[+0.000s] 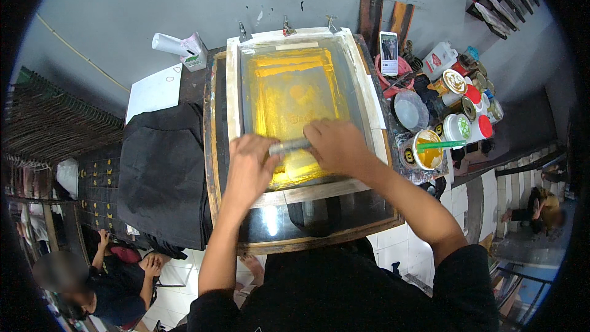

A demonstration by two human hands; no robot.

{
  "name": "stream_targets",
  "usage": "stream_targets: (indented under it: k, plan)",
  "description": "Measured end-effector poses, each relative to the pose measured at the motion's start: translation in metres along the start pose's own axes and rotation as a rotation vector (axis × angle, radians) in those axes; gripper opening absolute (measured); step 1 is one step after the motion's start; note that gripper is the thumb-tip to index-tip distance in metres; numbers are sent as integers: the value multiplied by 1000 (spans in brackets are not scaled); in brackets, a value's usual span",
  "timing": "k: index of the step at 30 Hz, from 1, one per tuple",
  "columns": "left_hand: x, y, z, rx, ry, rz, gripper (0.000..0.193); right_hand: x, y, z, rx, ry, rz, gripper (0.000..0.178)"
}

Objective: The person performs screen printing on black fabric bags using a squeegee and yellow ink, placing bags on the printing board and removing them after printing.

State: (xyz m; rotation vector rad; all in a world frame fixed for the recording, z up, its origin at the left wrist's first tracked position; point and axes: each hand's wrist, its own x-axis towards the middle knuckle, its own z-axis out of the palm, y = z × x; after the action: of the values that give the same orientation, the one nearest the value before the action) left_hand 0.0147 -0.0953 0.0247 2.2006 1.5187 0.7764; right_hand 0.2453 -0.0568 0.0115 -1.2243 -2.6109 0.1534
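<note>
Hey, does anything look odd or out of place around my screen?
Mostly the phone, propped upright on the right beyond an open paint tub, where it could get smeared. Dark marks also stand out on the grey wall.

Yellow ink (295,95) streaks the grey mesh (353,92) beneath the hands (338,149) and their greyish bar (291,146). Left of them lies black cloth (163,178); right, a green stick (441,145).
</note>
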Motion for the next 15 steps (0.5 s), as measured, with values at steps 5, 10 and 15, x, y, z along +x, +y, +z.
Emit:
stream_targets:
  k: [5, 10, 15]
  plan:
    - [-58, 15, 5, -7, 4, 22, 36, -48, -34, 9, -80, 109, -80, 15]
    - [-96, -4, 17, 166, 87, -9, 86, -69, -43, 22, -169, 183, -96, 19]
    - [-124, -52, 27, 476, 211, 186, 115, -71, -40, 6, -17, 247, -119, 25]
